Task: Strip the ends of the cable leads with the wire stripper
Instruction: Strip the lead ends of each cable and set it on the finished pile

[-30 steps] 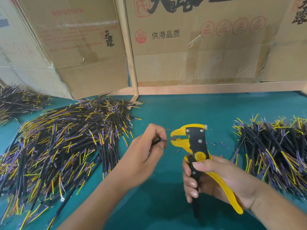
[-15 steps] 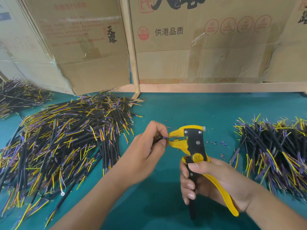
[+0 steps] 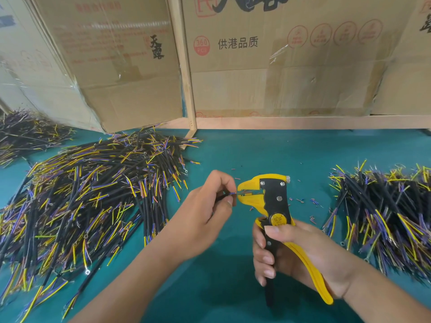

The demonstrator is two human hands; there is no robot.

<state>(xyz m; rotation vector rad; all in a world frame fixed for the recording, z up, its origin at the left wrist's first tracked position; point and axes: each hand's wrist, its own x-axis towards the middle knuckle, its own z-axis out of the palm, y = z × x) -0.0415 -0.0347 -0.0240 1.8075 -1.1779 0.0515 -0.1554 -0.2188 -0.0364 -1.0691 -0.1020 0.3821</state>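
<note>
1. Head view, surroundings: we take the wire stripper [image 3: 268, 201] as our landmark. Left of it we note a large cable heap [image 3: 77, 194]; right of it a second heap [image 3: 387, 213], cut off by the frame edge. Insulation scraps [image 3: 303, 201] lie on the green table [image 3: 245, 155] just right of its head. Cardboard boxes [image 3: 279, 61] stand behind it.
2. Hard to make out: the cable lead [image 3: 229, 195] is mostly hidden in the fingers; only a short coloured tip shows, at the stripper's mouth. We cannot tell whether the blades bite it.
3. Hands: the left hand [image 3: 205, 213], left of the stripper, pinches the lead between thumb and forefinger. The right hand [image 3: 296, 250] grips the stripper's handles below the head, thumb on the pivot.
</note>
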